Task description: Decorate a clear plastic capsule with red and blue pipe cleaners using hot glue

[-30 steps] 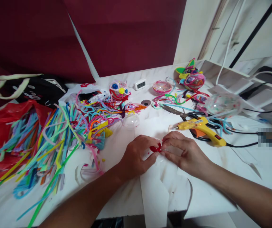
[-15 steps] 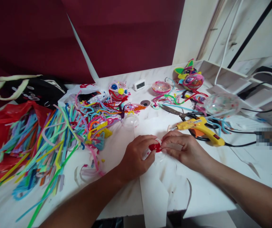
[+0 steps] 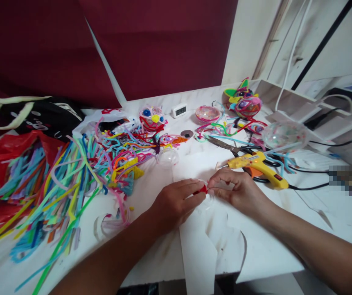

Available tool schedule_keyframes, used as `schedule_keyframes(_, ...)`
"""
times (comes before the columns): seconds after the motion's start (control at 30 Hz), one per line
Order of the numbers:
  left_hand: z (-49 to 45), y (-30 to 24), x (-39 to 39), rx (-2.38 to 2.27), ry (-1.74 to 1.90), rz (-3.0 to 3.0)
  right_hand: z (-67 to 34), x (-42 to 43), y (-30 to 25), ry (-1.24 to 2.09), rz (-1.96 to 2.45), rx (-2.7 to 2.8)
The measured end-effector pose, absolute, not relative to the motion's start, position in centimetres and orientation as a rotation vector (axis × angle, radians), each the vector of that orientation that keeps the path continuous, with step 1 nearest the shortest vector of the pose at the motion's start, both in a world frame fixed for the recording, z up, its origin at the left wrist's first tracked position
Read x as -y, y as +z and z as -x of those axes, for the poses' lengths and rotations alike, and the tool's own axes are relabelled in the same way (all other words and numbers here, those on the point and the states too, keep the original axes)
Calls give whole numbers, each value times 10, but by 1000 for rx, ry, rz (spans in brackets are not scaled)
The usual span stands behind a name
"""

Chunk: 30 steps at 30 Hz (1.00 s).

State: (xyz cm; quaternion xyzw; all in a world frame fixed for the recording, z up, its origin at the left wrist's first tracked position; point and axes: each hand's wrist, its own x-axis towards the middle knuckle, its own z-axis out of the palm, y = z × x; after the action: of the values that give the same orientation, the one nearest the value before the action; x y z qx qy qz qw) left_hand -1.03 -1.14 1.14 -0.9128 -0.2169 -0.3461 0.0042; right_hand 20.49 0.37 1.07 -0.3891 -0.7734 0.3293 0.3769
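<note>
On the small white rectangular plastic digital clock [image 3: 179, 110], dark digits seem to read 243, though blur leaves them uncertain. A tiny pale label on the yellow plastic glue gun [image 3: 263, 167] and pale markings on the black fabric bag with cream handles [image 3: 42, 116] are illegible.

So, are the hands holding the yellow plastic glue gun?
No, the glue gun lies beyond the right hand, and nothing grips it.

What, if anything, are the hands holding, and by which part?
A small red piece: the left hand grips its left side; whether the right hand grips is unclear.
</note>
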Motion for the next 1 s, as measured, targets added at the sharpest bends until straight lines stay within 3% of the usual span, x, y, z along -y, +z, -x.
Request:
schedule_keyframes(0.5,14,33,18,584,-737,2889,-209,-4,19,991,1092,1963)
schedule_keyframes(0.67,15,32,18,573,-709,2882,-251,4,36,529,1261,2047)
schedule_keyframes(0.87,17,29,16,557,-700,2862,-307,14,20,-360,1585,2238)
schedule_keyframes(1.0,17,29,17,564,-669,2849,-318,16,1,-370,1772,2246)
